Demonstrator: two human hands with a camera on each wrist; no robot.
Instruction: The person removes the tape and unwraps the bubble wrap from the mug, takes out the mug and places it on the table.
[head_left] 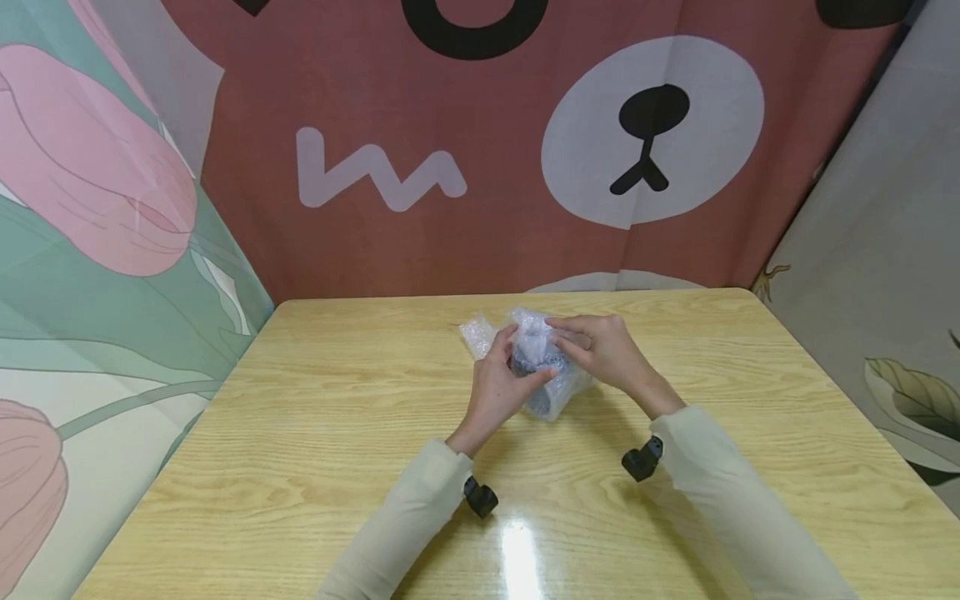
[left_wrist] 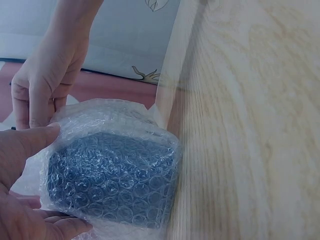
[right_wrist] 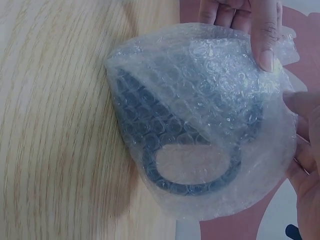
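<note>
A dark blue-grey mug (left_wrist: 115,182) stands on the table inside a layer of clear bubble wrap (head_left: 557,400). Its looped handle (right_wrist: 192,189) shows through the wrap in the right wrist view. My left hand (head_left: 501,390) holds the wrapped mug from the left, thumb on the near side and fingers on the far side. At the top, my right hand (head_left: 611,354) pinches the gathered bubble wrap between thumb and fingers. The mug's rim is hidden under the bunched wrap.
A flap of bubble wrap (head_left: 477,335) lies to the left behind the left hand; whether it joins the main piece I cannot tell. The wood-grain table (head_left: 300,433) ends at a brown printed cloth (head_left: 495,242) behind. Small black cameras sit at both wrists.
</note>
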